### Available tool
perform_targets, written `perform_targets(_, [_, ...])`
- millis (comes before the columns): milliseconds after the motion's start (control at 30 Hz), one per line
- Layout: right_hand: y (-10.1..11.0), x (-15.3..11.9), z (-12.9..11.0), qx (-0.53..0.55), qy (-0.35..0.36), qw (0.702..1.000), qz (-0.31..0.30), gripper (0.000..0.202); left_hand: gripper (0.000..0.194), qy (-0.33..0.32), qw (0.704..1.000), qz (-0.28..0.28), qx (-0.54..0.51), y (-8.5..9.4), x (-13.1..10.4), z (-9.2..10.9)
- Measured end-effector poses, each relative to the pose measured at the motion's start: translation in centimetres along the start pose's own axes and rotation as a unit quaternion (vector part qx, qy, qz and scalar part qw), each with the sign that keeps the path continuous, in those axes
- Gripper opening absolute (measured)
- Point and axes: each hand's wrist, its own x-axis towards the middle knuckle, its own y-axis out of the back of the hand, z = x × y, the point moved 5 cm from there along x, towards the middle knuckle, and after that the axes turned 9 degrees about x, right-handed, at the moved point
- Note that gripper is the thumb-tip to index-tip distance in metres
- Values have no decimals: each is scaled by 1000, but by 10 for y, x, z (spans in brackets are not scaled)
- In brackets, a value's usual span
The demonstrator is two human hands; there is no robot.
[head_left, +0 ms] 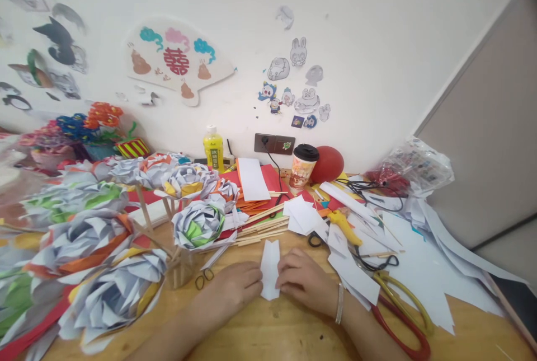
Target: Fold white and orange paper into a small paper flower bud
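A narrow folded piece of white paper [271,271] lies on the wooden table in front of me, with a notch in its far end and a point at its near end. My left hand [239,284] is closed on its left edge, fingers bent and thumb hidden. Along the opposite edge, my right hand [308,281] also grips the paper with curled fingers. A small pair of scissors [205,279] rests near my left wrist. Wooden sticks [262,229] lie just beyond the paper.
White paper flowers [199,224] on sticks crowd the left. Behind are a yellow-labelled bottle [213,151], a lidded cup [302,168] and a red balloon [329,164]. On the right lie paper sheets [415,254], a yellow glue gun [344,226] and large scissors [400,324].
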Motion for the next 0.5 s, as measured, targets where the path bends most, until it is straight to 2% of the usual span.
perform_targets(167, [-1,-2,14,34,4,999,-17,3,30,1,999,-19,-47,7,1,-5])
perform_targets(333, [-2,-2,22,89,-16,996,-1,3,24,-37,997,-33,-65,8,4,-5])
perform_targets(500, [-6,1,28,113,-71,991,30,7,9,80,989,-37,-117,-7,7,-18])
